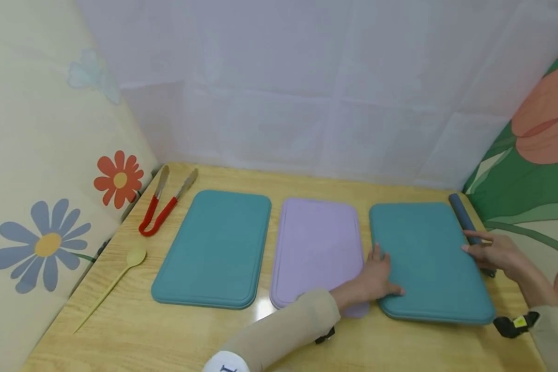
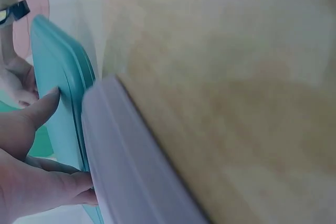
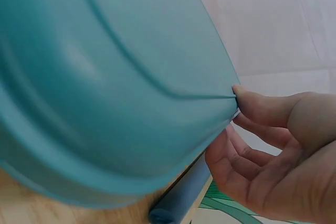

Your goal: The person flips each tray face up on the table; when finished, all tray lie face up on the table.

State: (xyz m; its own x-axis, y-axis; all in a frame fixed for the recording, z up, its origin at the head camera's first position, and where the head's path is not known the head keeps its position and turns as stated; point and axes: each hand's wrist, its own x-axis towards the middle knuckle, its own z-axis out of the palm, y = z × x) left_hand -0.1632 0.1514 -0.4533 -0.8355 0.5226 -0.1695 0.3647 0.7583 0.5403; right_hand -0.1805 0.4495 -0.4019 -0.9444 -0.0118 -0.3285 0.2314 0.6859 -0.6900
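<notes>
A teal rectangular board (image 1: 423, 248) with rounded corners and a grooved rim lies at the right side of the table. My left hand (image 1: 374, 276) grips its left edge, thumb on top and fingers down at the side, close to the lilac board (image 1: 318, 248). On the opposite edge, my right hand (image 3: 278, 145) pinches the teal board between thumb and fingers, some of them underneath. The board's near right corner looks slightly raised from the table. A second teal board (image 1: 216, 248) lies flat left of the lilac one.
Red-handled tongs (image 1: 160, 209) lie at the back left, with a yellowish long-handled spoon (image 1: 135, 256) in front. A dark blue bar-shaped object (image 1: 462, 212) lies beside the right board, partly hidden by my hand. Patterned cloths hang behind and at both sides of the wooden table (image 1: 167, 336).
</notes>
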